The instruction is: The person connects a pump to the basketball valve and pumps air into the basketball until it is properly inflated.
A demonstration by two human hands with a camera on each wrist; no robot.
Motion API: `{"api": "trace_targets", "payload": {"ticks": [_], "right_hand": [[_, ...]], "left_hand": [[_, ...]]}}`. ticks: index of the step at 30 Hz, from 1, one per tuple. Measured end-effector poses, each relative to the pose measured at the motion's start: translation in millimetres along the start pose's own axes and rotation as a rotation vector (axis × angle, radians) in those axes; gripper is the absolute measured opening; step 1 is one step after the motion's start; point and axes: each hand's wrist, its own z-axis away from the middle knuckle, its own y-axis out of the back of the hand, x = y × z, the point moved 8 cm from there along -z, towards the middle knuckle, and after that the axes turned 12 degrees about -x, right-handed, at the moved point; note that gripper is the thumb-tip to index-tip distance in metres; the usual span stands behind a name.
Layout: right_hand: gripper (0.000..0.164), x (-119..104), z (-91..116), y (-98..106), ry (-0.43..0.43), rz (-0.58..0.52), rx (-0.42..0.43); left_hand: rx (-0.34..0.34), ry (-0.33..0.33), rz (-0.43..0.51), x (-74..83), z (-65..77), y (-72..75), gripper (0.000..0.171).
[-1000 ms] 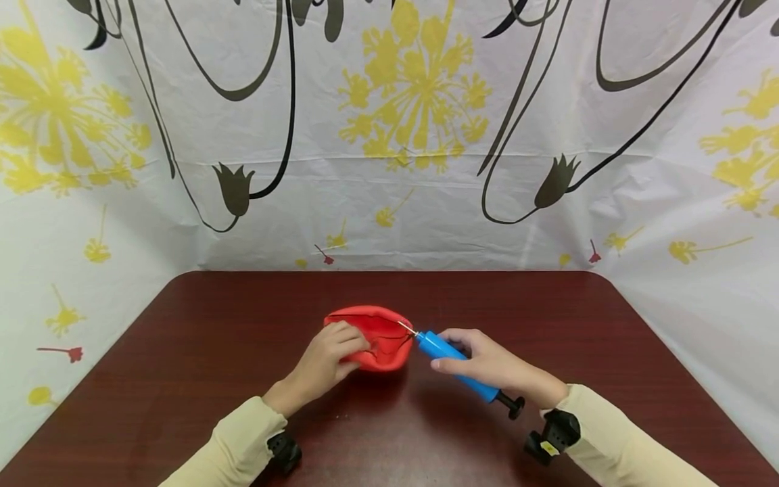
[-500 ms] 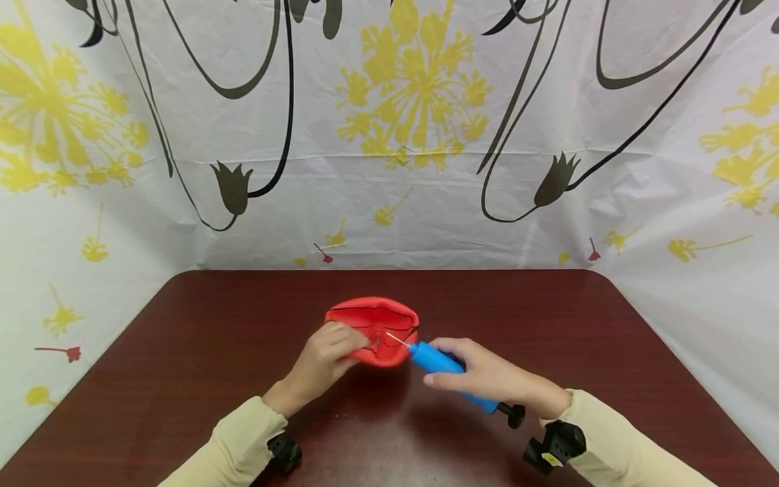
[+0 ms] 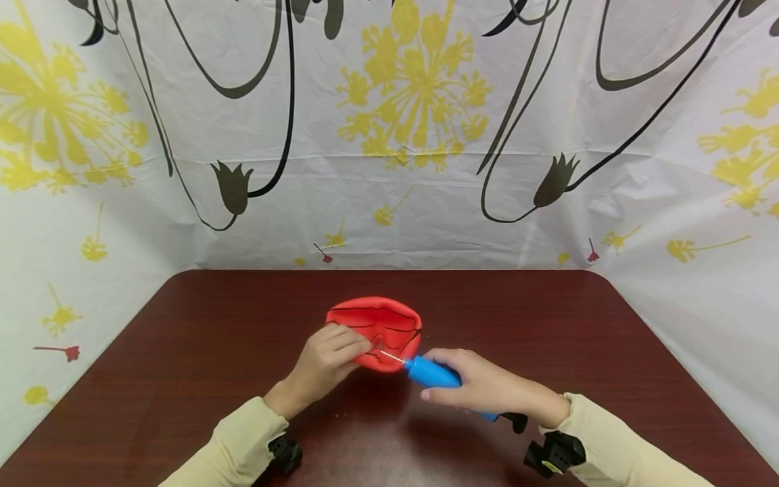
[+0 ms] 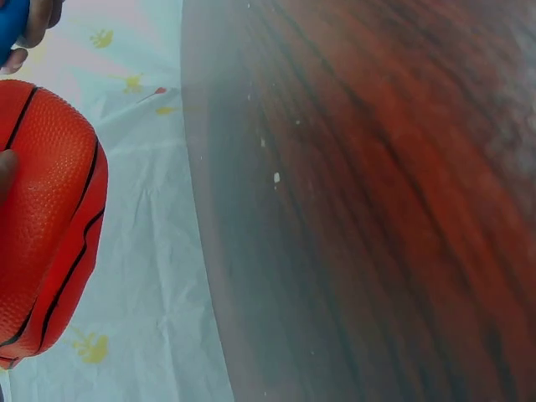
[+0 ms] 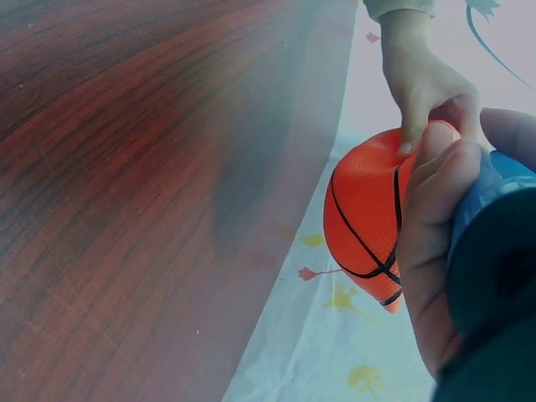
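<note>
A deflated red ball (image 3: 389, 321) with black seam lines, caved in like a bowl, is held up above the table. My left hand (image 3: 328, 358) pinches its near left edge; in the right wrist view the thumb of that left hand (image 5: 423, 88) presses on the ball (image 5: 364, 209). My right hand (image 3: 481, 382) grips a blue hand pump (image 3: 432, 372) by its barrel. The pump's thin metal needle (image 3: 392, 356) points left into the hollow, its tip beside my left fingertips. Whether the needle has entered the ball cannot be told. The pump's black handle (image 3: 517, 422) shows behind my right hand.
The dark red-brown wooden table (image 3: 243, 318) extends all round beneath both hands. Behind it and along the sides hangs a white sheet (image 3: 365, 203) printed with yellow and dark flowers. Small pale specks lie on the table near the left wrist.
The pump has shifted down and slightly left with my right hand, and its needle has come from the ball's right rim to beside my left fingers. The ball has tipped to show more of its hollow.
</note>
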Motion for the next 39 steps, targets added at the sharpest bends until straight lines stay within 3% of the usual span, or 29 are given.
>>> {"api": "trace_targets", "payload": {"ticks": [10, 17, 24, 32, 39], "right_hand": [[0.023, -3.8, -1.2, -0.8, 0.022, 0.135, -0.015], [0.031, 0.2, -0.9, -4.8, -0.065, 0.037, -0.057], [0.029, -1.7, -2.8, -6.6, -0.069, 0.070, -0.070], [0.029, -3.4, -4.4, -5.6, -0.070, 0.082, -0.072], [0.025, -6.0, -3.8, 0.4, -0.105, 0.125, -0.101]], "left_hand": [[0.001, -0.047, -0.048, 4.5, -2.6, 2.2, 0.014], [0.000, -0.049, -0.081, 6.0, -5.1, 5.0, 0.013], [0.004, -0.063, -0.134, 9.6, -6.2, 6.4, 0.013], [-0.044, -0.093, -0.257, 15.7, -8.8, 4.6, 0.019], [-0.128, -0.085, -0.272, 16.1, -15.4, 3.6, 0.019]]}}
